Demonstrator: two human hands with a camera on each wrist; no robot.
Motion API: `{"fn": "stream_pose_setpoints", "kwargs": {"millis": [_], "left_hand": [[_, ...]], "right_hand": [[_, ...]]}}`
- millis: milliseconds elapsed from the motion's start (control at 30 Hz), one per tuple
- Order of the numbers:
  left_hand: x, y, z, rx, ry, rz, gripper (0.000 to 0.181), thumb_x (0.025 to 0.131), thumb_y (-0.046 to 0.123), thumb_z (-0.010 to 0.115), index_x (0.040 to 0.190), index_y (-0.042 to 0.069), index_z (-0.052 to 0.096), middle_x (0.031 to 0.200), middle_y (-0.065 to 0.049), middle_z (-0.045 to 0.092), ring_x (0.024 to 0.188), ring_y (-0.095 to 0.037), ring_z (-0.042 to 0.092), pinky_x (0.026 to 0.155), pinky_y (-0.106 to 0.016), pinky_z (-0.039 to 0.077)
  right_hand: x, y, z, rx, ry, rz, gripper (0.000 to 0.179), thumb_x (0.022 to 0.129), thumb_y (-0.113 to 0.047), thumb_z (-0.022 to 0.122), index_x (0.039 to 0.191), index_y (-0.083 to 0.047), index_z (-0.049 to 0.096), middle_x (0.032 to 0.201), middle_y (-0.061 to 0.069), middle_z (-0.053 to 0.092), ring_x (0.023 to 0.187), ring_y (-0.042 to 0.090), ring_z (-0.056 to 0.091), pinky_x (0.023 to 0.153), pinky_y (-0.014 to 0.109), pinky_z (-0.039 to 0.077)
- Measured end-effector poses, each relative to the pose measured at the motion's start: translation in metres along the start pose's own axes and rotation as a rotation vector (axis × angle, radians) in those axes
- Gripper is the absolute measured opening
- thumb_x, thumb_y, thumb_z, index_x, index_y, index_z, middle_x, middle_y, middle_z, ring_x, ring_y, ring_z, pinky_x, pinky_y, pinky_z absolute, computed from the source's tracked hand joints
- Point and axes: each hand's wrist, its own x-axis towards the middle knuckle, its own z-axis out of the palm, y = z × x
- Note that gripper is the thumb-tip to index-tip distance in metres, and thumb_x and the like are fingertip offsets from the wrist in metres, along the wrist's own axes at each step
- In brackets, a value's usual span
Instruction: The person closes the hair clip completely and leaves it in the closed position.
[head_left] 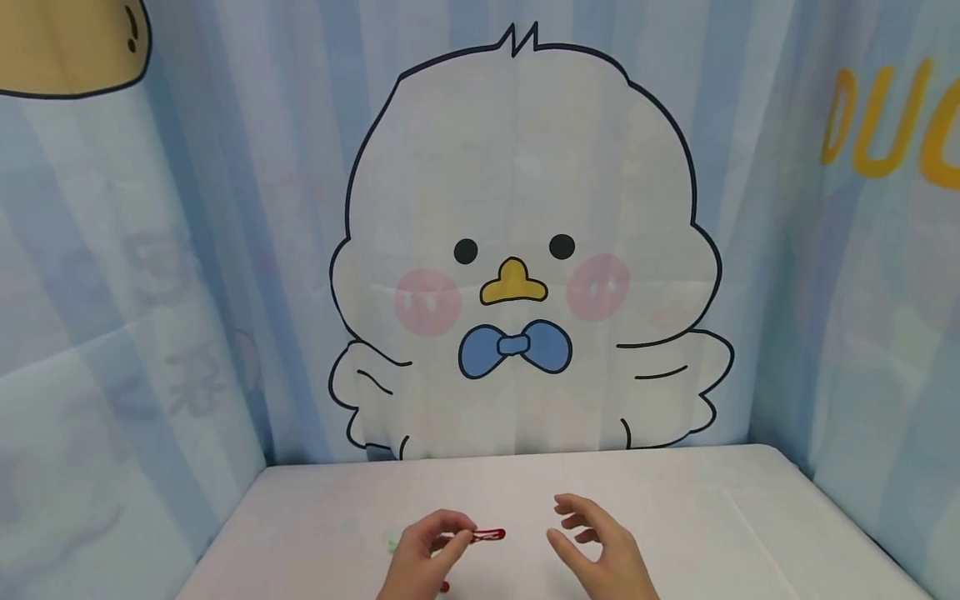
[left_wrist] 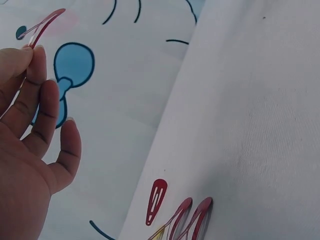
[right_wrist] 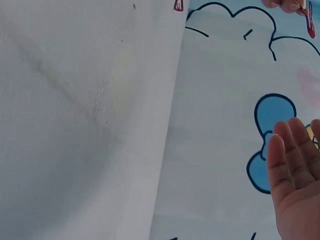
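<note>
We see a slim, glossy red snap hair clip point(head_left: 491, 534) pinched between the left hand's point(head_left: 426, 552) thumb and index finger, its free end pointing toward the right hand point(head_left: 609, 552), which holds nothing, fingers loosely curved, apart from the clip. Below the left hand, a teardrop-shaped red clip point(left_wrist: 156, 200) lies on the white table point(head_left: 712, 517). Beyond both hands hangs a duck-printed fabric backdrop point(head_left: 517, 150).

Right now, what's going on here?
A person's left hand pinches a red hair clip, held up over the white table. The right hand is nearby, fingers loosely curved, holding nothing. A flat red clip and other clips rest on the table.
</note>
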Motion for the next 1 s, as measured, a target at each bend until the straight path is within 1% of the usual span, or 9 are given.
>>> {"fn": "stream_pose_setpoints", "kwargs": {"millis": [33, 200, 267, 333, 433, 533, 633, 767, 1000], "left_hand": [[0.0, 0.001, 0.001, -0.009, -0.002, -0.008, 0.012, 0.096, 0.01, 0.068, 0.102, 0.0, 0.07, 0.094, -0.005, 0.069, 0.086, -0.025, 0.062, 0.07, -0.034, 0.05], [-0.001, 0.001, 0.009, -0.064, -0.015, -0.02, 0.011, 0.096, 0.01, 0.068, 0.102, 0.0, 0.07, 0.094, -0.005, 0.069, 0.085, -0.026, 0.062, 0.068, -0.032, 0.048], [-0.001, 0.0, 0.013, -0.084, -0.017, -0.016, 0.012, 0.095, 0.009, 0.068, 0.101, -0.001, 0.07, 0.093, -0.006, 0.07, 0.087, -0.025, 0.063, 0.075, -0.034, 0.05], [-0.002, -0.001, 0.017, -0.104, -0.018, -0.023, 0.012, 0.095, 0.009, 0.069, 0.1, -0.002, 0.07, 0.092, -0.006, 0.07, 0.087, -0.023, 0.063, 0.075, -0.034, 0.05], [-0.002, -0.002, 0.021, -0.125, -0.017, -0.025, 0.013, 0.094, 0.009, 0.069, 0.1, -0.003, 0.07, 0.092, -0.007, 0.07, 0.087, -0.022, 0.064, 0.075, -0.033, 0.051], [-0.002, -0.003, 0.023, -0.144, -0.018, -0.026, 0.013, 0.094, 0.009, 0.07, 0.1, -0.003, 0.07, 0.092, -0.007, 0.07, 0.086, -0.022, 0.064, 0.074, -0.032, 0.051], [-0.002, -0.004, 0.024, -0.158, -0.023, -0.03, 0.015, 0.094, 0.011, 0.071, 0.1, -0.003, 0.07, 0.092, -0.008, 0.071, 0.087, -0.022, 0.064, 0.074, -0.031, 0.05], [-0.001, -0.005, 0.026, -0.167, -0.03, -0.024, 0.015, 0.094, 0.011, 0.071, 0.1, -0.003, 0.071, 0.092, -0.008, 0.071, 0.086, -0.021, 0.065, 0.074, -0.03, 0.051], [0.001, -0.004, 0.03, -0.186, -0.054, -0.012, 0.015, 0.093, 0.01, 0.071, 0.099, -0.004, 0.07, 0.091, -0.007, 0.071, 0.085, -0.019, 0.066, 0.072, -0.028, 0.051]], "right_hand": [[0.0, -0.001, 0.001, 0.013, 0.0, 0.002, 0.032, 0.087, -0.023, 0.081, 0.115, -0.015, 0.07, 0.099, -0.009, 0.067, 0.089, 0.012, 0.064, 0.078, 0.028, 0.053], [-0.002, -0.003, 0.009, 0.064, -0.043, 0.001, 0.032, 0.088, -0.026, 0.08, 0.115, -0.012, 0.069, 0.099, -0.006, 0.068, 0.087, 0.008, 0.063, 0.076, 0.031, 0.054], [-0.003, -0.003, 0.012, 0.089, -0.075, -0.001, 0.033, 0.089, -0.026, 0.079, 0.116, -0.009, 0.069, 0.1, -0.004, 0.068, 0.086, 0.008, 0.063, 0.075, 0.031, 0.054], [-0.004, -0.004, 0.015, 0.116, -0.105, -0.009, 0.034, 0.09, -0.026, 0.077, 0.116, -0.008, 0.068, 0.101, -0.002, 0.068, 0.086, 0.007, 0.063, 0.074, 0.03, 0.054], [-0.005, -0.003, 0.018, 0.169, -0.131, -0.035, 0.029, 0.091, -0.021, 0.076, 0.113, -0.006, 0.067, 0.099, 0.001, 0.069, 0.084, 0.008, 0.064, 0.072, 0.029, 0.054], [-0.005, -0.004, 0.021, 0.208, -0.145, -0.054, 0.021, 0.091, -0.017, 0.075, 0.108, -0.006, 0.068, 0.094, 0.0, 0.069, 0.081, 0.008, 0.064, 0.07, 0.028, 0.053], [-0.005, -0.005, 0.023, 0.219, -0.156, -0.041, 0.018, 0.091, -0.018, 0.075, 0.102, -0.006, 0.068, 0.088, -0.004, 0.068, 0.077, 0.008, 0.064, 0.068, 0.027, 0.052], [-0.005, -0.007, 0.024, 0.236, -0.167, -0.01, 0.018, 0.091, -0.02, 0.075, 0.097, -0.005, 0.068, 0.083, -0.004, 0.067, 0.073, 0.008, 0.062, 0.067, 0.027, 0.051], [-0.005, -0.008, 0.027, 0.326, -0.164, 0.025, 0.012, 0.09, -0.01, 0.075, 0.092, -0.001, 0.067, 0.08, 0.001, 0.066, 0.068, 0.01, 0.061, 0.065, 0.027, 0.052]]}}
